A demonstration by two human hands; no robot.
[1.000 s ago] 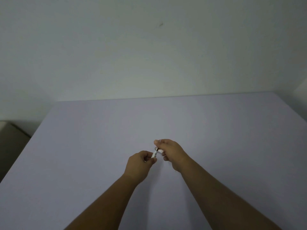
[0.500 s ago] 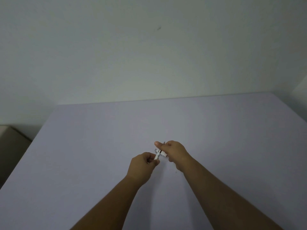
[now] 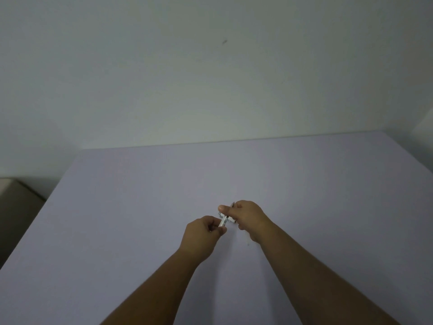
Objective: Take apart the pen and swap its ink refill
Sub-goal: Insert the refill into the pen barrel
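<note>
A small whitish pen (image 3: 223, 221) is held between both hands above the pale lilac table (image 3: 140, 207), near its middle. My left hand (image 3: 202, 234) pinches the pen's near, lower end with thumb and fingers. My right hand (image 3: 246, 218) is closed around the far, upper end, and a dark tip pokes out past its fingers. Most of the pen is hidden inside the two fists, so I cannot tell whether its parts are joined or apart.
The table's far edge meets a plain pale wall (image 3: 210, 78). Beyond the table's left edge sits a low beige box-like object (image 3: 14, 198). A wall corner shows at the far right.
Both hands have drifted slightly right with the pen. The right hand has turned a little, so the pen's dark far tip now sticks out beyond its fingers.
</note>
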